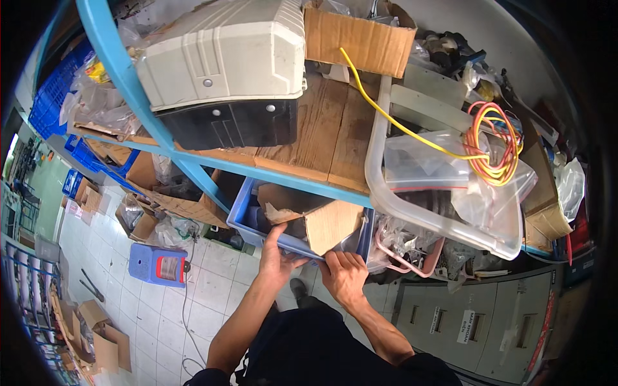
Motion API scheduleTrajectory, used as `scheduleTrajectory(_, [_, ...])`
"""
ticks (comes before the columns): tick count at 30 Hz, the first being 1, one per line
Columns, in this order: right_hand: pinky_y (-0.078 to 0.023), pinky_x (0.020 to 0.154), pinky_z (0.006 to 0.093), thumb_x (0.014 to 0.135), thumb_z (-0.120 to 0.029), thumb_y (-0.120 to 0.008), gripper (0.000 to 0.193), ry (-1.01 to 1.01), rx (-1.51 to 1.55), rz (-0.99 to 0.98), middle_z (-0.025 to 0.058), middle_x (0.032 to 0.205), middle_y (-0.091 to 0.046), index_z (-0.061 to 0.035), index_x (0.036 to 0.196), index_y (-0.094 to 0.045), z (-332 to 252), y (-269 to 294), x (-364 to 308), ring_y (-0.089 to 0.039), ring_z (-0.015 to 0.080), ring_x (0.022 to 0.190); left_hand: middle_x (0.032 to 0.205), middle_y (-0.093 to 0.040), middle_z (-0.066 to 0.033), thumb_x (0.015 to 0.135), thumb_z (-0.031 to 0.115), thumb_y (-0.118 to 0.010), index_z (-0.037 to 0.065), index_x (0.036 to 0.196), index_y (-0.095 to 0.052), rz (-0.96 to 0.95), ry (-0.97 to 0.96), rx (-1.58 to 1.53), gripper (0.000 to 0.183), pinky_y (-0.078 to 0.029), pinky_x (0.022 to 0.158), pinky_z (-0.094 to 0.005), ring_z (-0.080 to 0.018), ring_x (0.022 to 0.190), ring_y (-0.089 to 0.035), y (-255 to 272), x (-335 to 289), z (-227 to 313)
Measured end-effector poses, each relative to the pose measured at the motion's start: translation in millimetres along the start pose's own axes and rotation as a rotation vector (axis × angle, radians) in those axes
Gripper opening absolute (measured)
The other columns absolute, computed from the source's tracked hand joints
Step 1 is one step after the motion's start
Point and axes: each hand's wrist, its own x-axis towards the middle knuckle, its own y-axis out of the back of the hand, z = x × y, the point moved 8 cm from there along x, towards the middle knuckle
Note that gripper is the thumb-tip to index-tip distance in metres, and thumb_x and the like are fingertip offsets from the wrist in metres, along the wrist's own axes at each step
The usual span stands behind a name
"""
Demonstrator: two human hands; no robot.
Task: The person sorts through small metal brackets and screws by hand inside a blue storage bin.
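Observation:
A blue plastic bin juts out from under the shelf board, its front toward me. My left hand grips the bin's front left part, thumb up at the rim and fingers going underneath. At the front right, the curled fingers of my right hand hook over the same rim, next to a cardboard flap. Inside the bin sits an open, torn cardboard piece; what lies deeper is hard to make out. The rear of the bin is hidden by the shelf.
Above the bin runs a blue metal shelf frame carrying a grey and black case. A clear plastic tub overhangs at right, with coiled red and yellow cable. Grey drawers stand lower right; a blue stool stands left.

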Motion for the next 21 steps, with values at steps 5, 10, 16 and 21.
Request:
scheduleTrajectory(5, [-0.053, 0.065, 0.0379, 0.075, -0.023, -0.087, 0.026, 0.082, -0.014, 0.156, 0.0041, 0.069, -0.062, -0.0106, 0.078, -0.064, 2, 3, 38, -0.064, 0.0244, 0.064, 0.108, -0.064, -0.0154, 0.096, 0.030, -0.061, -0.002, 0.114, -0.059, -0.121, -0.038, 0.031, 0.037, -0.061, 0.095, -0.0524, -0.0295, 0.101, -0.068, -28, 38, 34])
scheduleTrajectory(10, [-0.051, 0.063, 0.0380, 0.071, -0.015, -0.086, 0.024, 0.111, 0.055, 0.085, 0.0052, 0.070, -0.063, -0.0091, 0.081, -0.065, -6, 15, 38, -0.064, 0.0260, 0.064, 0.104, -0.062, -0.0128, 0.098, 0.025, -0.062, 0.001, 0.104, -0.058, -0.028, 0.037, 0.046, 0.025, -0.064, 0.093, -0.0482, -0.0254, 0.098, -0.066, -14, 32, 29])
scheduleTrajectory(16, [-0.052, 0.061, 0.0365, 0.066, -0.010, -0.084, 0.021, 0.116, 0.030, 0.040, 0.0054, 0.068, -0.062, -0.0083, 0.077, -0.067, -44, 41, -25, -0.063, 0.0245, 0.061, 0.109, -0.066, -0.0091, 0.101, 0.023, -0.060, 0.005, 0.109, -0.061, -0.039, 0.156, 0.044, 0.020, -0.060, 0.098, -0.0477, -0.0235, 0.102, -0.067, 33, -43, -10])
scheduleTrajectory(21, [-0.055, 0.064, 0.0350, 0.064, -0.006, -0.084, 0.022, 0.071, 0.070, 0.096, 0.0055, 0.070, -0.065, -0.0065, 0.076, -0.066, -51, 28, -61, -0.067, 0.0246, 0.065, 0.119, -0.069, -0.0043, 0.105, 0.029, -0.060, 0.007, 0.121, -0.063, -0.028, 0.217, 0.070, 0.027, -0.060, 0.098, -0.0377, -0.0175, 0.111, -0.068, 60, -60, -24])
